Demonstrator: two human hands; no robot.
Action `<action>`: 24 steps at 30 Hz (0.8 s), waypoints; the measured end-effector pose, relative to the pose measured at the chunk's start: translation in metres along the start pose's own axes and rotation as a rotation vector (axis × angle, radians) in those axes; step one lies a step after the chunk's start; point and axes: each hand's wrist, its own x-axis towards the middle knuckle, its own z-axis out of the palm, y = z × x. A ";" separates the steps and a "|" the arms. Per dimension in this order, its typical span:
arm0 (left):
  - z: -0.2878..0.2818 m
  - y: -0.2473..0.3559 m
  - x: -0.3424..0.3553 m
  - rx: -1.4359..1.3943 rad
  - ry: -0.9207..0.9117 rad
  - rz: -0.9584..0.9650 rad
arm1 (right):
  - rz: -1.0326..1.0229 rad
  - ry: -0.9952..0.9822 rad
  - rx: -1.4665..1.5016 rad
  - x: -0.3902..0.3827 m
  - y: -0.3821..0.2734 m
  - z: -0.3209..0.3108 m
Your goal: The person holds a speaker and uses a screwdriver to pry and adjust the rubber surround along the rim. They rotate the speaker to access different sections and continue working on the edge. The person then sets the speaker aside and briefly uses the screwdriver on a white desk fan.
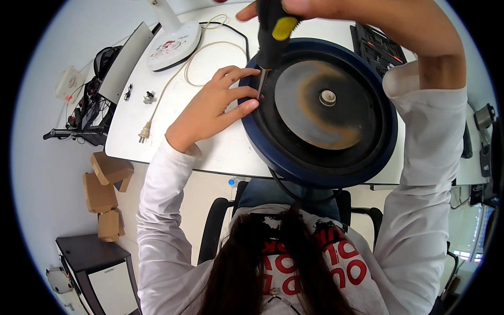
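Note:
A black screwdriver (pixel 273 34) with a yellow patch stands nearly upright, tip down, with my right hand (pixel 310 7) closed round its handle, partly cut off by the top edge. Its metal shaft meets the black inner edge of a round appliance (pixel 387 142) with a dark blue rim. Inside the appliance lies a scorched grey metal disc (pixel 294 110) with a pale round knob (pixel 327 97) at its centre. Fingers spread, my left hand (pixel 218 102) rests on the appliance's left rim, fingertips beside the shaft. Any screw under the tip is too small to make out.
The appliance overhangs the white table's (pixel 226 152) near edge. Left of it lie a pale cord with a plug (pixel 144 132), a small metal part (pixel 148 97) and a white stand base (pixel 173 46). A black tool case (pixel 377 46) sits behind right. Cardboard boxes (pixel 102 191) are on the floor.

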 end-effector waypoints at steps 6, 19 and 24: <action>0.006 0.004 -0.008 0.004 0.021 -0.036 | -0.122 0.016 0.063 0.013 0.014 -0.002; 0.008 0.004 -0.015 0.033 0.038 -0.044 | -0.204 0.136 -0.107 -0.001 -0.009 0.029; 0.012 0.010 -0.002 0.012 0.060 -0.021 | -0.109 0.035 0.135 -0.004 0.005 0.007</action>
